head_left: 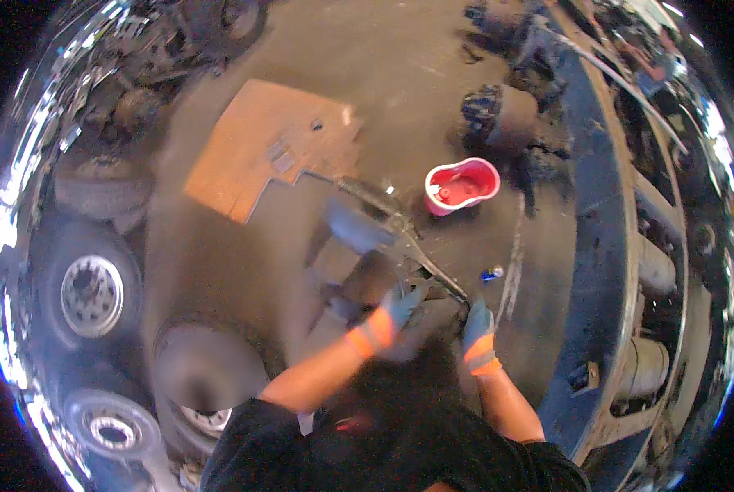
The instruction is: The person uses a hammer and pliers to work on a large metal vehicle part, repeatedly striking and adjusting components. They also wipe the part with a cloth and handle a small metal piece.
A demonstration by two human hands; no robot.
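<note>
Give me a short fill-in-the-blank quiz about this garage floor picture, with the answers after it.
1. Both hands, left hand and right hand, wear grey gloves with ____ cuffs.
2. The bucket on the floor is ____ in colour.
3. The flat brown sheet lying on the floor is made of ____.
4. The wheels stand on the person's ____ side.

Missing words: orange; red; cardboard; left
</note>
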